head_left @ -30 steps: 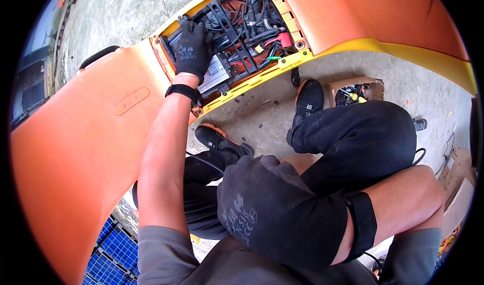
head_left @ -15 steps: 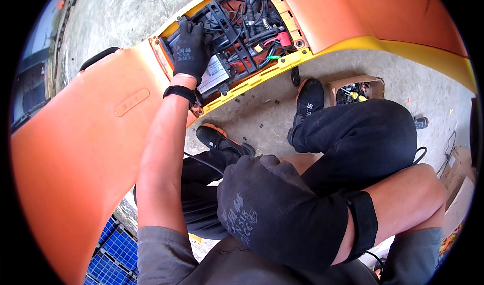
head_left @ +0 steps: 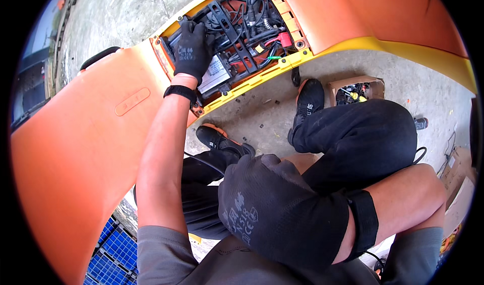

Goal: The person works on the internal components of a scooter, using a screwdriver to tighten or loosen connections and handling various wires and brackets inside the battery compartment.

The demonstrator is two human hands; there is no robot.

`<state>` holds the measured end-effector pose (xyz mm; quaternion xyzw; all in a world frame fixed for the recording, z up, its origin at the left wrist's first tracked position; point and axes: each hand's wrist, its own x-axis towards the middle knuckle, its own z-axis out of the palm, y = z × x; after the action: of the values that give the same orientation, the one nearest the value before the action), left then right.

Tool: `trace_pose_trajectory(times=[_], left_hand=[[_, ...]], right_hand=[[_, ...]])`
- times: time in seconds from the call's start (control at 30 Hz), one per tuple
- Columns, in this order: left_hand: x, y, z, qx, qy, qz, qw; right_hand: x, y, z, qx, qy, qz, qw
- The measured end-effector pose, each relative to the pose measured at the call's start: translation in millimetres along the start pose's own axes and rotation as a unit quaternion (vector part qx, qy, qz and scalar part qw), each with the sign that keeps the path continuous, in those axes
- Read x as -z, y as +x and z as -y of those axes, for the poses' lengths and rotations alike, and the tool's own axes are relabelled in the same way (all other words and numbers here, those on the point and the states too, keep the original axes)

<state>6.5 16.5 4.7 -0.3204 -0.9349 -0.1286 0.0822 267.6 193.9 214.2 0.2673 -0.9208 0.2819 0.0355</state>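
My left hand (head_left: 194, 48), in a black glove, reaches into the left part of an open compartment with a yellow rim (head_left: 252, 79). Its fingers are curled at black parts near the far edge; what they grip is unclear. Beside it lie a silver labelled box (head_left: 214, 74), a black slotted bracket (head_left: 224, 22), bundled cables and a red connector (head_left: 283, 39). My right hand (head_left: 272, 207), also gloved, is large and low in the view, fingers closed, above my lap. A thin black cable (head_left: 204, 162) runs up to it; what it holds is hidden.
Orange body panels (head_left: 80, 154) flank the compartment. On the concrete floor are a cardboard box (head_left: 377, 87) of mixed parts, small dark bits, a dark handheld object (head_left: 421, 122) and cardboard (head_left: 456, 169) at right. My shoes (head_left: 310, 98) are below the compartment. Blue crates (head_left: 113, 249) show at lower left.
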Motion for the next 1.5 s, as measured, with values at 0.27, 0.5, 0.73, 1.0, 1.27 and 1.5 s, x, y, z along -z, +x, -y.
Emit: trace_pose_trajectory(times=[0.27, 0.5, 0.73, 1.0, 1.27, 1.5], left_hand=[[3, 1, 0, -0.018, 0.017, 0.009, 1.000], [5, 0, -4, -0.030, -0.016, -0.016, 0.999], [4, 0, -3, -0.018, 0.028, 0.012, 0.999], [-1, -2, 1, -0.007, 0.015, 0.005, 1.000], [-1, -4, 6, -0.016, 0.013, 0.007, 1.000], [2, -1, -4, -0.005, 0.005, -0.011, 1.000]], right_hand=[[10, 4, -4, 0.004, 0.022, 0.059, 0.998], [-5, -2, -6, 0.034, 0.017, -0.019, 0.999], [11, 5, -5, 0.030, -0.017, 0.071, 0.997], [1, 0, -1, 0.005, 0.002, 0.011, 1.000], [2, -1, -4, 0.025, -0.023, 0.022, 0.999], [10, 0, -7, 0.033, -0.001, 0.070, 0.997]])
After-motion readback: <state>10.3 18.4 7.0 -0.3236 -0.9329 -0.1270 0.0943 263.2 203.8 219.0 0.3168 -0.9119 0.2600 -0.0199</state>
